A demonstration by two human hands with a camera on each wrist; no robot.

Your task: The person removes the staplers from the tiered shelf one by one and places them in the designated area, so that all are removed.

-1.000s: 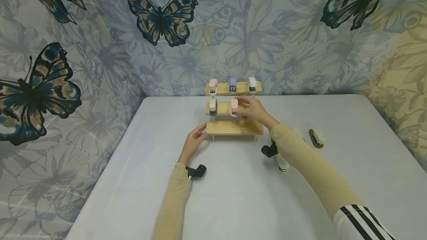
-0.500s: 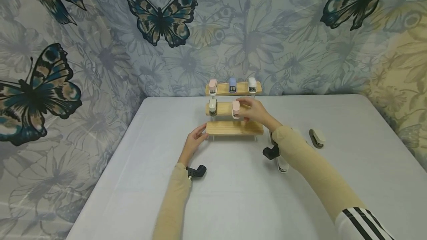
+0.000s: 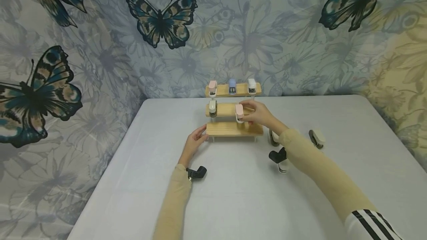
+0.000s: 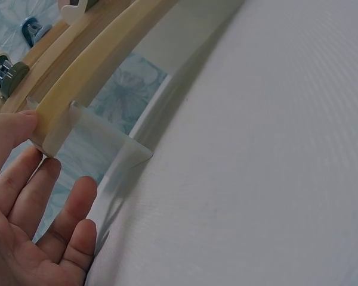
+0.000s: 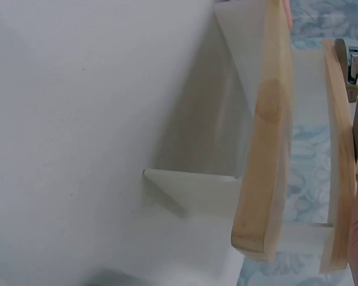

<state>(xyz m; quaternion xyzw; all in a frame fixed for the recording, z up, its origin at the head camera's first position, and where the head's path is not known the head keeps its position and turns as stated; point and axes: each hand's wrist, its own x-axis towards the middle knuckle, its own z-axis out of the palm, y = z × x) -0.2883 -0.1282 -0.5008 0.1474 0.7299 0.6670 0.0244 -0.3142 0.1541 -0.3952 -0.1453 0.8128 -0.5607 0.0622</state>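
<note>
My right hand [image 3: 261, 115] pinches a small pink stapler [image 3: 239, 110] at the front of the middle board [image 3: 225, 109] of a three-step wooden rack. Whether that stapler touches the board, I cannot tell. At the left end of the lowest board [image 3: 233, 129], my left hand [image 3: 193, 142] grips the corner. The left wrist view shows its thumb [image 4: 15, 128] on top of the wood and fingertips below. A cream stapler with a green base [image 3: 212, 108] stands on the middle board's left. On the top board sit a pink stapler [image 3: 212, 87], a blue stapler [image 3: 232, 86] and a white stapler [image 3: 251, 85].
Right of the rack, a stapler [image 3: 274, 138] lies partly behind the right sleeve, with a white stapler [image 3: 282, 167] nearer the front. A cream stapler [image 3: 317, 139] lies farther right. Clear panels [image 4: 110, 134] support the boards. A butterfly-print backdrop [image 3: 186, 62] stands behind the white table [image 3: 133, 180].
My right hand has shifted the pink stapler a little to the right and toward the front along the middle board. The left hand keeps its place at the rack.
</note>
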